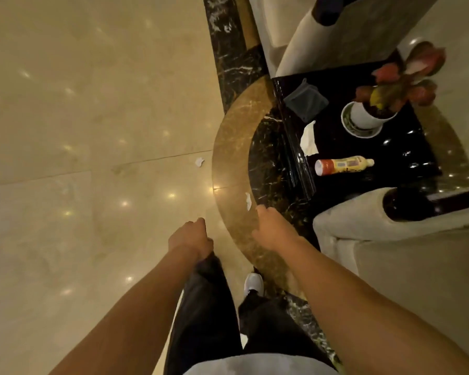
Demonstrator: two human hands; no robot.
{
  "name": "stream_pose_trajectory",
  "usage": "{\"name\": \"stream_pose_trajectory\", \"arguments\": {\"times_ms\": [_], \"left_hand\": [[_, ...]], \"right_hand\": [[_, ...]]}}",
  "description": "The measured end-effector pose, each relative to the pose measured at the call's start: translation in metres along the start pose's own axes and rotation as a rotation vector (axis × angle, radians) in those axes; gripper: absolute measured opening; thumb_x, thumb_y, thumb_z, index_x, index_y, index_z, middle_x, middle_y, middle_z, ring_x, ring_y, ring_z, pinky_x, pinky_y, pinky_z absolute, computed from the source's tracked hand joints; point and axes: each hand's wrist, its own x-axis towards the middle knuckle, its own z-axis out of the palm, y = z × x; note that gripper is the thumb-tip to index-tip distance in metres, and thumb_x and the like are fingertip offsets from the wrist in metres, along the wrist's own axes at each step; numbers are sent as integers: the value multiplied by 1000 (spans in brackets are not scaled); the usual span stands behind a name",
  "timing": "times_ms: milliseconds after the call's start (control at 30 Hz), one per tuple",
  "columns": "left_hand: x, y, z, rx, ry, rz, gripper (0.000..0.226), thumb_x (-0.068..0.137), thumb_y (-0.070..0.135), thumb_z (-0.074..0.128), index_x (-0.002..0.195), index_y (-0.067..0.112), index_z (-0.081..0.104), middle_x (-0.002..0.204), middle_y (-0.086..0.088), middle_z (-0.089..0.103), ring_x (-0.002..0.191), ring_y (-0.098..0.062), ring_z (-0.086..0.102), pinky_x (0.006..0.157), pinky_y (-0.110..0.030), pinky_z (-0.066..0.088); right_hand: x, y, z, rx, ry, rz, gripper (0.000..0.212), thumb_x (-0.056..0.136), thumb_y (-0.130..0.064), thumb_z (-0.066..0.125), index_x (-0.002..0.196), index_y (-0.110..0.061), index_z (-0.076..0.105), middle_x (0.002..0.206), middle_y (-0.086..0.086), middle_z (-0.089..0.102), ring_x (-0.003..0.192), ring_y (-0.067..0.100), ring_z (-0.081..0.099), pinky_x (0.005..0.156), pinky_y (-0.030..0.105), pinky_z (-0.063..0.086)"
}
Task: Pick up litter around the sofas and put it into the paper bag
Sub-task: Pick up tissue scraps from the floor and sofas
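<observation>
Nothing can be read anywhere. The only printed surface is the yellow and orange label on the bottle [343, 165] lying on the black side table [406, 147], just in front of the plant pot [363, 119]; its print is too blurred to read.

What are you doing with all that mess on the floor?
A person stands between two sofas, both hands empty. The right hand reaches toward a paper scrap on the floor; another scrap lies further left. The left hand hangs loosely closed near the leg. On the black table lie a tissue and a bottle on its side, beside a potted plant. No paper bag is in view.
</observation>
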Motion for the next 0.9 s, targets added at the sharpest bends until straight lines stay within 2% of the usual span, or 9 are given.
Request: {"name": "stream_pose_trajectory", "arguments": {"times_ms": [167, 300, 367, 500, 600, 667, 767, 867, 900], "left_hand": [[134, -8, -6, 19, -133, 72, 47, 87, 32, 49, 129, 14, 39, 113, -11, 55, 96, -31, 57, 71, -37, 47], [277, -18, -1, -7, -345, 85, 38, 87, 31, 53, 121, 14, 47, 114, -12, 55, 98, -31, 56, 79, -38, 49], [355, -23, 8, -23, -375, 57, 38, 86, 30, 55, 119, 11, 50, 115, -14, 55, 99, -31, 55, 82, -38, 48], [506, -27, 49, -26, -273, 74, 31, 84, 30, 59, 111, 16, 55, 104, -11, 60, 91, -30, 56, 70, -34, 46], [604, -32, 97, -52, -213, 107, 36, 81, 27, 63, 115, 17, 54, 106, -14, 58, 93, -33, 55, 70, -34, 42], [650, -43, 124, -20, -165, 115, 47, 80, 29, 63, 124, 19, 49, 121, -18, 47, 101, -40, 53, 78, -40, 46], [717, -65, 165, 48, 12, 124, 62, 82, 28, 64, 138, 28, 37, 150, -18, 18, 118, -50, 42, 92, -51, 45], [764, -89, 195, 158, 98, 160, 72, 84, 16, 63, 141, 39, 25, 158, -9, -2, 130, -47, 28, 90, -53, 45], [775, -95, 204, 181, 99, 156, 75, 82, 10, 63, 138, 42, 25, 158, -7, -5, 130, -47, 26, 88, -53, 46]], "right_hand": [[123, -27, 16, 146, -10, 167, 68, 88, -25, 61, 146, -22, 27, 140, 11, 45, 124, 31, 50, 100, 46, 48], [227, -38, 41, 288, 15, 355, 61, 88, -26, 62, 142, -19, 36, 140, 9, 47, 124, 30, 51, 101, 48, 48], [288, -34, 58, 339, 4, 410, 55, 88, -24, 64, 138, -16, 42, 136, 11, 52, 122, 30, 54, 99, 46, 50], [421, -3, 105, 476, 39, 524, 55, 87, -28, 63, 137, -19, 44, 133, 13, 55, 121, 34, 53, 101, 49, 46], [507, 34, 159, 545, 75, 679, 58, 88, -32, 63, 140, -23, 40, 136, 15, 52, 118, 36, 54, 98, 46, 49], [545, 55, 194, 632, 98, 755, 58, 91, -29, 61, 143, -22, 36, 140, 14, 49, 121, 36, 53, 99, 44, 48], [601, 86, 256, 684, 119, 793, 62, 93, -27, 60, 146, -21, 30, 145, 16, 44, 127, 38, 48, 103, 47, 45], [632, 113, 303, 688, 97, 809, 60, 90, -22, 66, 142, -27, 36, 145, 14, 39, 127, 38, 45, 103, 46, 44], [637, 120, 316, 695, 94, 807, 59, 89, -20, 67, 141, -28, 39, 145, 12, 38, 129, 36, 43, 105, 40, 43]]}}
